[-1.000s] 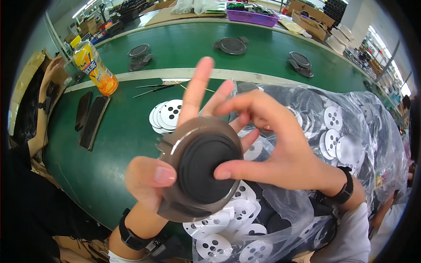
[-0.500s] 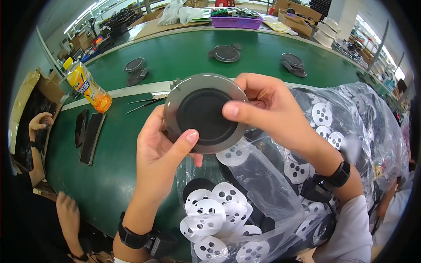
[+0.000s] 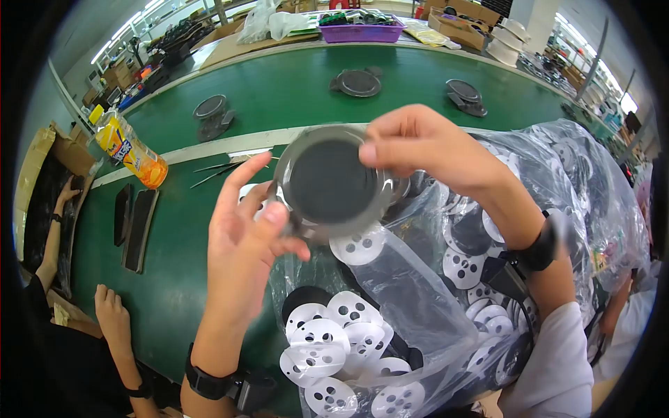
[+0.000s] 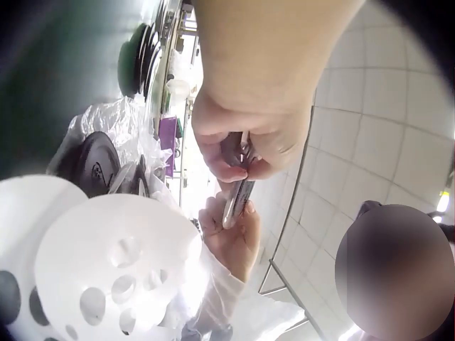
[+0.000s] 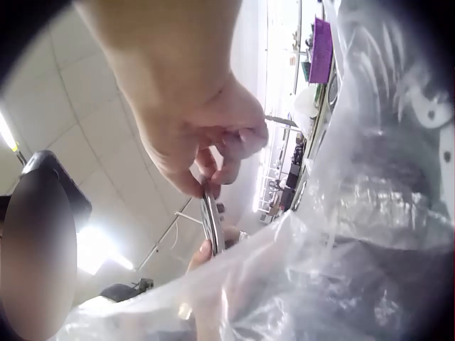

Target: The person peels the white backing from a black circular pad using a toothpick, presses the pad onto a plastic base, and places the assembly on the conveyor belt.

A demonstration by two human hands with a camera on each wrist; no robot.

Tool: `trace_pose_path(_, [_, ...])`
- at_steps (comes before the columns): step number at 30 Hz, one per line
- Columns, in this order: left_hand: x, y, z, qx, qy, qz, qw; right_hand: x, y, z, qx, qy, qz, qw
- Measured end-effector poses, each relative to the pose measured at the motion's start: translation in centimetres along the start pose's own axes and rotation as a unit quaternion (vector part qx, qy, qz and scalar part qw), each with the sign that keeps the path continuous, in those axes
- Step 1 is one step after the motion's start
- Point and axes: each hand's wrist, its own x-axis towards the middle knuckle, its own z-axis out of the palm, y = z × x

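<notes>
A round grey translucent part with a dark disc in its centre [image 3: 333, 182] is held up between both hands, slightly blurred. The left hand [image 3: 240, 237] grips its left edge, thumb on the near face and the index finger raised off it. At the upper right rim the right hand [image 3: 435, 150] pinches it between thumb and curled fingers. In the left wrist view the part [image 4: 238, 192] appears edge-on between the left hand [image 4: 249, 135] and the right hand [image 4: 233, 238]. The right wrist view shows the part [image 5: 212, 224] edge-on under the right hand [image 5: 206, 138].
Clear plastic bags [image 3: 432, 279] with white perforated discs [image 3: 318, 341] lie below and right. Tweezers [image 3: 216, 171], dark strips [image 3: 141, 230] and a drink bottle [image 3: 129, 150] are at the left. Several similar parts [image 3: 359, 82] lie on the far green surface. Another person's hand [image 3: 111, 313] rests at the left edge.
The held part has moved up from its first position and turned to show its round face. The left index finger has lifted off since half a second ago. The neighbouring person's hand has shifted.
</notes>
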Motion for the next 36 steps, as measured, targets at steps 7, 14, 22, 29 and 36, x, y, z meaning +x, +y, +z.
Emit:
trace_pose_path(7, [0.7,-0.8,-2.0,0.143,0.057,0.031,0.988,1.6,4.2,-1.8,-0.112,0.228,0.079,0.964])
trace_pose_path(14, [0.8,-1.3,-2.4,0.143,0.070,0.035,0.987,1.1,3.5,-1.9,-0.097,0.244,0.056,0.963])
trace_pose_path(22, [2.2,-1.5,-6.2,0.597,0.113,0.180,0.774,0.5,2.0,0.8,-0.118,0.078,-0.043,0.989])
trace_pose_path(29, [1.8,-1.9,-6.5,0.645,0.012,0.178,0.743,-0.4,-0.4,2.9,-0.226,0.038,-0.056,0.972])
trace_pose_path(36, [0.8,-1.0,-5.9,0.611,0.013,0.107,0.785,-0.7,-1.3,3.3,-0.287,0.025,-0.005,0.958])
